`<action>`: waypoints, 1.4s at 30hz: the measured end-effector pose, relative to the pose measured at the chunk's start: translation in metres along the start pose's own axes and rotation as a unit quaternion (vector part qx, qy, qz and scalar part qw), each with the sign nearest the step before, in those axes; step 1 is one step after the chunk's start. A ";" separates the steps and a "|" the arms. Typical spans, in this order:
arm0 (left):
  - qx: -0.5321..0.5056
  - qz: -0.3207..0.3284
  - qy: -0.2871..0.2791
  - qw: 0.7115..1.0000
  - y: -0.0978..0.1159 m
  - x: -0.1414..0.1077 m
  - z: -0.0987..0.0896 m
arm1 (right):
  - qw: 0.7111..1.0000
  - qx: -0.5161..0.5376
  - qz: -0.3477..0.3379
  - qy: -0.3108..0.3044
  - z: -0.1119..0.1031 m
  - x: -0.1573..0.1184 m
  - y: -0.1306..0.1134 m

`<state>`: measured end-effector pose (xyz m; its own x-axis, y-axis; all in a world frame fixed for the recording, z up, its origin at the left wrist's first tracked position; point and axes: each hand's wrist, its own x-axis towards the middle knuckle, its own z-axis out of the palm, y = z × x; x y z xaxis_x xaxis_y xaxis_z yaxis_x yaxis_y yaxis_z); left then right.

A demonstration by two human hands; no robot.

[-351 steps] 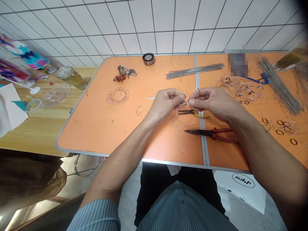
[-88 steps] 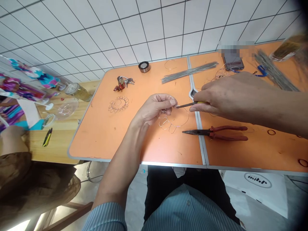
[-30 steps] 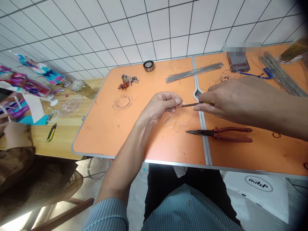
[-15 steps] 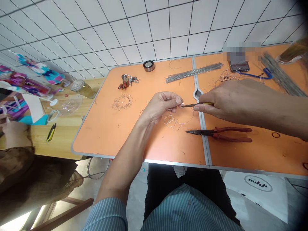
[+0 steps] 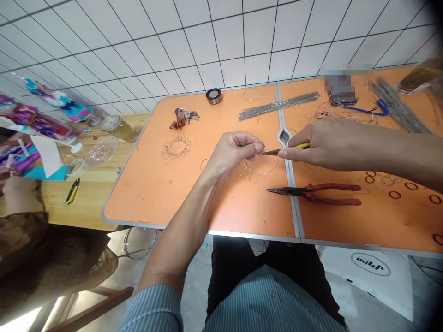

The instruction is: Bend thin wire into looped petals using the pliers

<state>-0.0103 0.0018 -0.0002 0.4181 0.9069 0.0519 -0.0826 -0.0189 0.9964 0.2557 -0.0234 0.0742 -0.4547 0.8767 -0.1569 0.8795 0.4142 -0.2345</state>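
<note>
My left hand (image 5: 238, 151) pinches a thin looped wire piece (image 5: 265, 172), whose ring and small loops hang below the fingers over the orange table. From the right, my right hand (image 5: 311, 145) is closed around small pliers with a yellow handle (image 5: 303, 145); their dark tip meets the wire at my left fingertips. Red-handled long-nose pliers (image 5: 314, 193) lie across the table's seam, below both hands. A flower-like wire ring (image 5: 176, 148) rests to the left. Behind the hands lies a bundle of straight wires (image 5: 277, 107).
A tape roll (image 5: 214, 96) and keys (image 5: 184, 118) sit toward the wall. Further right are a phone (image 5: 342, 94), tangled wire, another wire bundle (image 5: 401, 105) and small dark rings (image 5: 395, 195). At left, a person's arm (image 5: 21, 196) rests by a wooden table (image 5: 100, 203) with a cutter (image 5: 72, 191).
The wire piece has turned a little in my left fingers, its loops now sitting differently. My right hand and wrist have tilted slightly, showing more of the yellow handle and the rings beneath the forearm.
</note>
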 end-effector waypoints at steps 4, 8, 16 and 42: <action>0.019 0.010 0.009 1.000 0.002 -0.001 0.002 | 0.997 0.038 0.038 -0.057 -0.008 0.003 0.000; 0.016 0.017 0.015 1.000 0.002 -0.003 0.003 | 0.994 0.066 0.033 -0.087 -0.016 0.005 -0.001; 0.006 0.030 0.036 0.999 0.003 -0.003 0.006 | 0.976 0.147 0.087 -0.135 -0.021 0.007 -0.005; -0.113 -0.062 0.063 0.990 0.001 0.008 -0.014 | 0.995 0.011 0.062 -0.072 0.029 -0.020 -0.005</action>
<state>-0.0196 0.0146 0.0004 0.3229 0.9418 -0.0932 -0.2440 0.1779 0.9533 0.2566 -0.0501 0.0509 -0.3592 0.8759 -0.3220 0.9277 0.2975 -0.2257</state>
